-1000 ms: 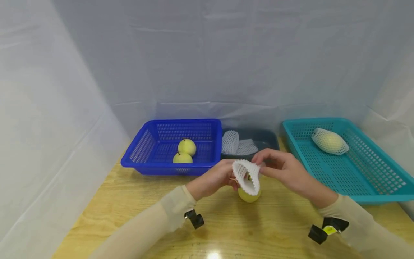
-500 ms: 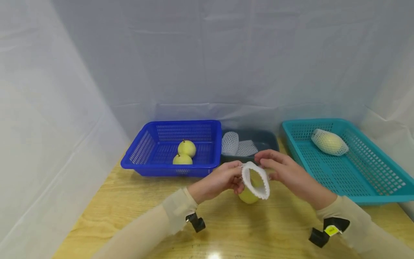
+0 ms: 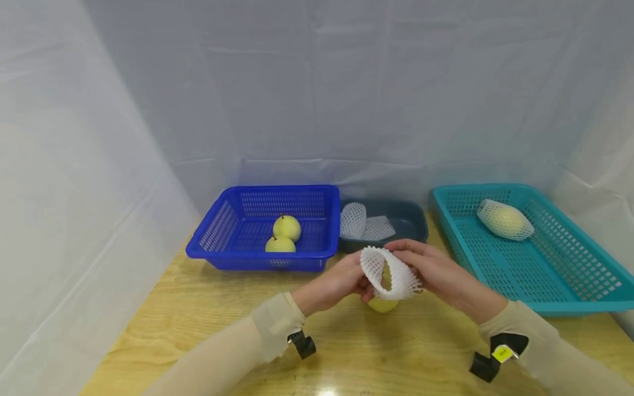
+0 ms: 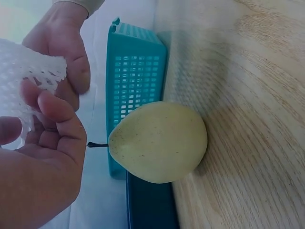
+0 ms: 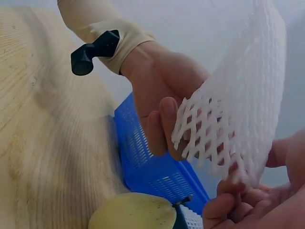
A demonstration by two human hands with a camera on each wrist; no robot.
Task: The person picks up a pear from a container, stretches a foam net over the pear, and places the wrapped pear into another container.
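Observation:
A white foam net sleeve (image 3: 402, 278) is held up between both hands, its mouth spread open towards the head camera. My left hand (image 3: 337, 283) grips its left side with curled fingers. On the other side my right hand (image 3: 443, 275) pinches the net; the right wrist view shows those fingers (image 5: 233, 198) at the sleeve's lower edge. Directly below stands a bare yellow pear (image 4: 159, 143) on the table, apart from both hands, its stem pointing up. In the head view the sleeve and hands cover most of that pear (image 3: 383, 306).
A blue basket (image 3: 208, 254) with two pears (image 3: 286, 227) stands at the back left. Beside it, a dark tray (image 3: 411, 220) holds more foam nets (image 3: 353, 220). The teal basket (image 3: 537, 306) on the right contains a net-wrapped pear (image 3: 506, 220). All rest on a wooden table (image 3: 223, 308).
The sleeve's mouth swung right, then back left. My right hand, whose fingers stood beside the net half a second ago, has moved left and now pinches it. The pear stayed in place.

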